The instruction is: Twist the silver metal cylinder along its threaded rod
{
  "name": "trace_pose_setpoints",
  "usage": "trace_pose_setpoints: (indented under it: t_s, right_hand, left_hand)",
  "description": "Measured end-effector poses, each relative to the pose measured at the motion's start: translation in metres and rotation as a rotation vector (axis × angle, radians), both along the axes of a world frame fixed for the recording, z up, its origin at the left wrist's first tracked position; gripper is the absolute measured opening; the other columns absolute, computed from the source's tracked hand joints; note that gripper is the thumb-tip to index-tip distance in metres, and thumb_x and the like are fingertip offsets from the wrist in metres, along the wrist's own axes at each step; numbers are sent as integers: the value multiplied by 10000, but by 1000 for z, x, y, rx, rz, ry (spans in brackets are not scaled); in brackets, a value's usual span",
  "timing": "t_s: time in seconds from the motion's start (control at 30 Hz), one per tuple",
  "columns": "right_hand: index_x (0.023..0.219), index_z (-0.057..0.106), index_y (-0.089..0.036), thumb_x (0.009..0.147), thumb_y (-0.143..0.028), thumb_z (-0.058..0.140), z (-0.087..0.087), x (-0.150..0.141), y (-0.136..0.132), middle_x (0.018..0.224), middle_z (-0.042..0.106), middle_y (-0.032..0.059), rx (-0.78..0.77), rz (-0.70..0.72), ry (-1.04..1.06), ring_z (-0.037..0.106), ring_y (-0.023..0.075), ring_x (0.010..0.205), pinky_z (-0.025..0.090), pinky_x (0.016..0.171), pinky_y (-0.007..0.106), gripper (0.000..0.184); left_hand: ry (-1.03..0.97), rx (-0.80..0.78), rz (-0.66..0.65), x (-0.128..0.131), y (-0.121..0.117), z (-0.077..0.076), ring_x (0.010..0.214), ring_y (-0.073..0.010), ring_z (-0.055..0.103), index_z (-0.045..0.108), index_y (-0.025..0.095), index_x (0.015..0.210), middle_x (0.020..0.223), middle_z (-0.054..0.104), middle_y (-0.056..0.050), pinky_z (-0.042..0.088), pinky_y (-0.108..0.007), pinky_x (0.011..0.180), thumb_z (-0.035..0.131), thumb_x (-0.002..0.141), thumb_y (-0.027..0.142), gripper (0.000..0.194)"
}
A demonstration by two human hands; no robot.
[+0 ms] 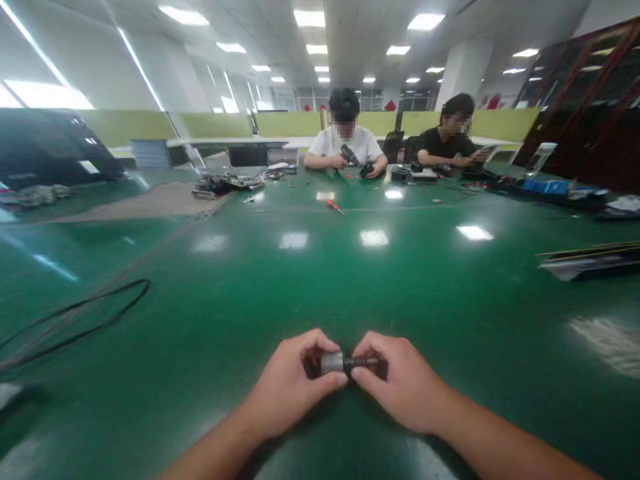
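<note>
Low in the middle of the view, just over the green tabletop, both hands meet at a small part made up of a silver metal cylinder and a dark, narrow shaft. My left hand is closed around the cylinder, thumb below and index finger above. From the other side, my right hand pinches the dark shaft between thumb and fingers. The part lies about level, pointing left to right. I cannot tell whether cylinder and shaft are one piece. The shaft's right end is hidden by my right fingers.
Farther off lies a red screwdriver. A black cable loop is at left, a pile of parts behind it. Long thin rods lie at right. Across the table sit a person in white and one in black.
</note>
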State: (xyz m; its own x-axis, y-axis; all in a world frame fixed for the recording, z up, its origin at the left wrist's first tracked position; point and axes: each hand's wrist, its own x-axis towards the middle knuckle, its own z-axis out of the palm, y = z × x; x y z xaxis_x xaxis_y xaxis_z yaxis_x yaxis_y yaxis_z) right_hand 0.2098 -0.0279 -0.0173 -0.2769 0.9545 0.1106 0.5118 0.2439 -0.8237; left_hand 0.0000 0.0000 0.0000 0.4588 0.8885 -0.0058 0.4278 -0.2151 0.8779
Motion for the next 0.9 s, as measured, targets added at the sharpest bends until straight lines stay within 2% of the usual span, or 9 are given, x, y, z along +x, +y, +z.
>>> trace_pose_setpoints:
  t_s: [0.33,0.9]
  right_hand:
    - [857,655,-216,834,-206,655,7,3,0,736,660,-31,-1,2,2,595,147,688,374,638,261,26]
    - [841,639,-206,836,-191,637,4,5,0,715,654,-26,2,2,36,587,141,654,381,615,249,16]
  left_hand:
    - [1,23,-16,-2,1,-2,738,-174,571,642,181,912,795,641,10,428,-268,673,767,787,301,213]
    - [-24,-6,0,0,1,2,733,-174,577,648,175,906,790,642,6,435,-268,674,775,772,288,217]
